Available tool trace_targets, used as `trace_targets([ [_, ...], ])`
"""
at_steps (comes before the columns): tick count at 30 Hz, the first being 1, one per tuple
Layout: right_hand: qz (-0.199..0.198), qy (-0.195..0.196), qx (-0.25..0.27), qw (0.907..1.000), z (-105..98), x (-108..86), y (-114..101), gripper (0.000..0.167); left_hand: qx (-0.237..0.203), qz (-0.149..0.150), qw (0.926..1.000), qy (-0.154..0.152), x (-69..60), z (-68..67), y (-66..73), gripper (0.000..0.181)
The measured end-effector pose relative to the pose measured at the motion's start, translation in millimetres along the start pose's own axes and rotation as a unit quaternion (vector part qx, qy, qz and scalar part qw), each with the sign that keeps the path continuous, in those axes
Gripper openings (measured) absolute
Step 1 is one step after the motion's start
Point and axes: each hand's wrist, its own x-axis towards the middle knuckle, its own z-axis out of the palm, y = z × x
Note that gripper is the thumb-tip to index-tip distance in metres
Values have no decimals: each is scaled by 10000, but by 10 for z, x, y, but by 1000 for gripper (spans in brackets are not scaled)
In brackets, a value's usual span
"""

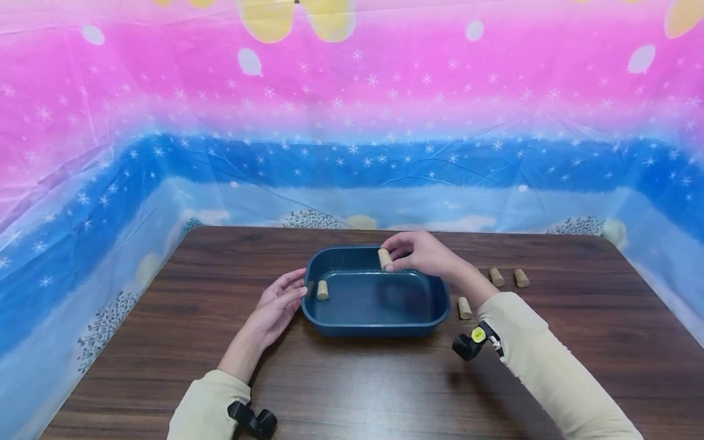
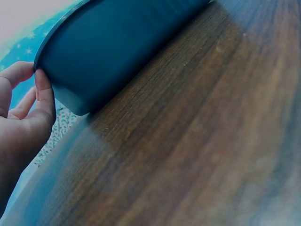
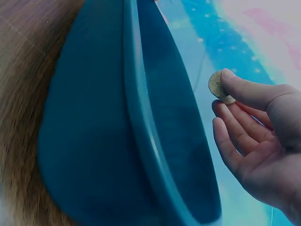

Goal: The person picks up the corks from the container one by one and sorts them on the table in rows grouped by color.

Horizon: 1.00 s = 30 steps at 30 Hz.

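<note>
A dark blue rectangular basin (image 1: 374,330) stands on the table. One cork (image 1: 322,290) lies inside it, near the left end. At the basin's left end my left hand (image 1: 278,305) pinches the rim; the left wrist view shows the fingertips (image 2: 43,80) at the rim's edge. My right hand (image 1: 423,253) pinches a second cork (image 1: 384,259) between thumb and fingers, above the far side of the basin. In the right wrist view this cork (image 3: 217,84) is held clear of the basin wall (image 3: 94,117).
To the right of the basin stand one cork (image 1: 464,308) close to its corner and two more, a cork (image 1: 497,277) and a cork (image 1: 521,278), farther back by the right forearm. A patterned cloth (image 1: 352,159) hangs behind the brown wooden table (image 1: 352,391).
</note>
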Motion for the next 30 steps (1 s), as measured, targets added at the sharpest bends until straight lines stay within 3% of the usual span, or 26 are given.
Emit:
trace_targets([
  [18, 205, 374, -370, 9984, -347, -415, 294, 39, -11, 32, 10000, 39, 12, -3, 2, 51],
  [30, 476, 521, -258, 9972, -536, -679, 564, 39, 12, -57, 10000, 46, 15, -3, -3, 50],
])
